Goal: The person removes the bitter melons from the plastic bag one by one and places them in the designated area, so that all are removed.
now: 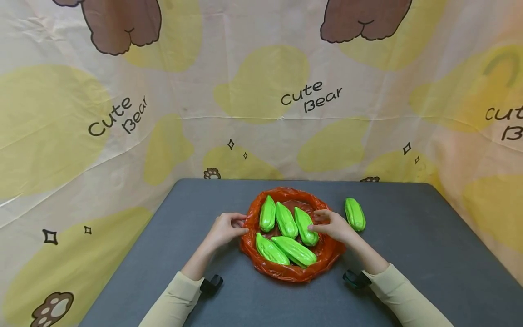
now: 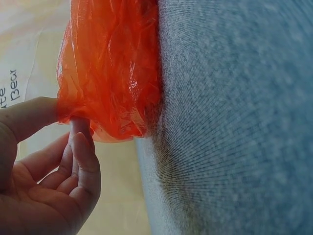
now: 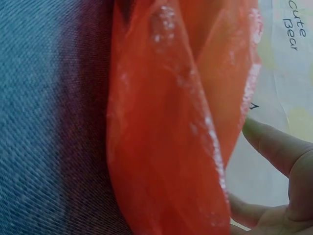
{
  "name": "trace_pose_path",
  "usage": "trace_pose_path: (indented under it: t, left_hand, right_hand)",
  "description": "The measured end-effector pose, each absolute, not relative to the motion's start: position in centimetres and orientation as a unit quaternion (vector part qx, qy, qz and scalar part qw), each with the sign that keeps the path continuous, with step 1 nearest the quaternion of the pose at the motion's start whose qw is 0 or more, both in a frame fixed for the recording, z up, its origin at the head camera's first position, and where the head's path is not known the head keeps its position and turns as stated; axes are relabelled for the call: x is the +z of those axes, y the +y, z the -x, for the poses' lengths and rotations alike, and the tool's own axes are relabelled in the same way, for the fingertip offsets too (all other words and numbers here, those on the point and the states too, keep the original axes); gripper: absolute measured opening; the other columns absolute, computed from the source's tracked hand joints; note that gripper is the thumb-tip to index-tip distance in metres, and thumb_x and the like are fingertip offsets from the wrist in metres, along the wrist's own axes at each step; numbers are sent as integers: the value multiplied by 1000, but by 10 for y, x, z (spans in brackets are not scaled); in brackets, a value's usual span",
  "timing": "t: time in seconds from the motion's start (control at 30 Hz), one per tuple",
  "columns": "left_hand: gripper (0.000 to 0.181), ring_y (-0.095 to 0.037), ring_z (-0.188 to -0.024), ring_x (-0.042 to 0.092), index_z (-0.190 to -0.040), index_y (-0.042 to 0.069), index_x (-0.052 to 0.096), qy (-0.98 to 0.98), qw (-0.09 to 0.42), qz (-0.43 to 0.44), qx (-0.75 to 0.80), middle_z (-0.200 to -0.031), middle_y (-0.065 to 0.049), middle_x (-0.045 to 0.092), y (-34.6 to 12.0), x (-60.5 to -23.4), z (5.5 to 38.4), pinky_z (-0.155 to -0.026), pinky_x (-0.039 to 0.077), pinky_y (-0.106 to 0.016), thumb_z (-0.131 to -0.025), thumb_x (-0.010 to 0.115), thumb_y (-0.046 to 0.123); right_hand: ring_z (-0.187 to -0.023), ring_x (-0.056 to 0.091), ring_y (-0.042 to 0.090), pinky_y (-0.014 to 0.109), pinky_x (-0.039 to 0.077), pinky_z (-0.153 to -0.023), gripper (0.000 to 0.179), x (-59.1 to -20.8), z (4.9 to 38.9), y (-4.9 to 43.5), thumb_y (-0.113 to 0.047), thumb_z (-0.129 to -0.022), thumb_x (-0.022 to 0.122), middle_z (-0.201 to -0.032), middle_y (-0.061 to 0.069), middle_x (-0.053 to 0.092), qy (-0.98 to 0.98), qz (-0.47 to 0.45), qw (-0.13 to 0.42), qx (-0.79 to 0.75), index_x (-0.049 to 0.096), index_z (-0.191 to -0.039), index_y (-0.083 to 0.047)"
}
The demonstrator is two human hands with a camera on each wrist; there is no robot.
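Observation:
An orange-red plastic bag (image 1: 254, 254) lies on the table with its mouth spread into a round, crumpled rim. Several bright green ridged gourds (image 1: 267, 213) are inside it. At the bag's left side, my left hand (image 1: 229, 229) pinches the rim; in the left wrist view the thumb (image 2: 34, 115) presses the plastic against a finger. My right hand (image 1: 333, 225) reaches over the right rim, its thumb overlapping the rightmost gourd (image 1: 302, 221) in the bag. Thumb and fingers stand apart there. In the right wrist view, the plastic (image 3: 161, 122) hides part of the fingers.
One more green gourd (image 1: 355, 214) lies outside the bag, right beside my right hand. The grey table (image 1: 204, 195) ends at a back edge before a printed cloth (image 1: 261, 91). Dark bands sit at both wrists, below the cream sleeves (image 1: 175, 297).

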State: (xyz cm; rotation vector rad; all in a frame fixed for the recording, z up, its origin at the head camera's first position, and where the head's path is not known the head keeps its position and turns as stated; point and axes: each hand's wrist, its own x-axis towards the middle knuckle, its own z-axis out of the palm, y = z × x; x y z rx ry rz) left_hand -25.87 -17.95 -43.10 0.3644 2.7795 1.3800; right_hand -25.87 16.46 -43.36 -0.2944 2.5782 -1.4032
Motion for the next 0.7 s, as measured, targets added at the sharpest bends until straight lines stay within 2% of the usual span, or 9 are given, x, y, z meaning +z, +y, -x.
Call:
trace_pose_path:
  t: [0.7]
  left_hand:
    - [35, -11, -65, 60, -109, 4, 70, 893, 12, -119, 434, -82, -4, 68, -178, -427, 257, -57, 47, -27, -75, 76, 11]
  right_hand:
    - [-111, 56, 34, 42, 50, -85, 73, -438, 256, 155, -34, -79, 75, -123, 21, 59, 881, 97, 105, -451, 47, -135, 3]
